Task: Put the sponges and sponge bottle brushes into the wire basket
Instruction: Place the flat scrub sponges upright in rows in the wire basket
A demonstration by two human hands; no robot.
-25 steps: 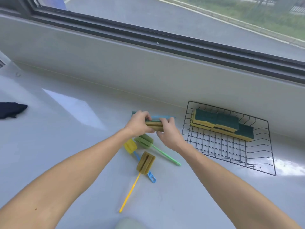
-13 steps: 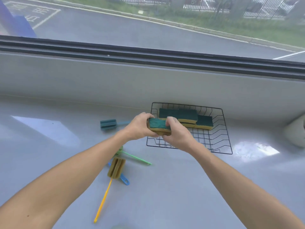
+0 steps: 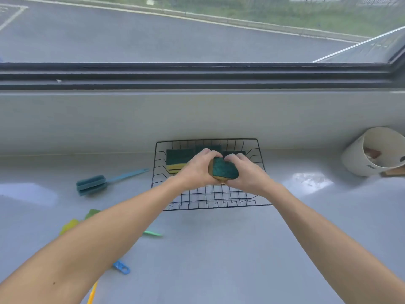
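A green-and-yellow sponge (image 3: pixel 224 170) is squeezed between my left hand (image 3: pixel 197 170) and my right hand (image 3: pixel 246 175), held over the middle of the black wire basket (image 3: pixel 157 176). Other green-topped sponges (image 3: pixel 178 157) lie along the basket's far side. A blue sponge bottle brush (image 3: pixel 92 184) rests on the counter left of the basket. My left forearm hides most of three other brushes: a yellow sponge head (image 3: pixel 69 224), a green handle tip (image 3: pixel 152 233), a blue handle end (image 3: pixel 121 267) and a yellow handle (image 3: pixel 92 294) show.
The grey counter ends at a low wall (image 3: pixel 197 115) under a dark window frame. A white cup (image 3: pixel 377 151) lies tipped on its side at the far right, next to a wooden piece (image 3: pixel 393 172).
Both hands have carried the sponge rightward from the counter beside the brushes to above the basket. The view has swung right, bringing the tipped cup into sight.
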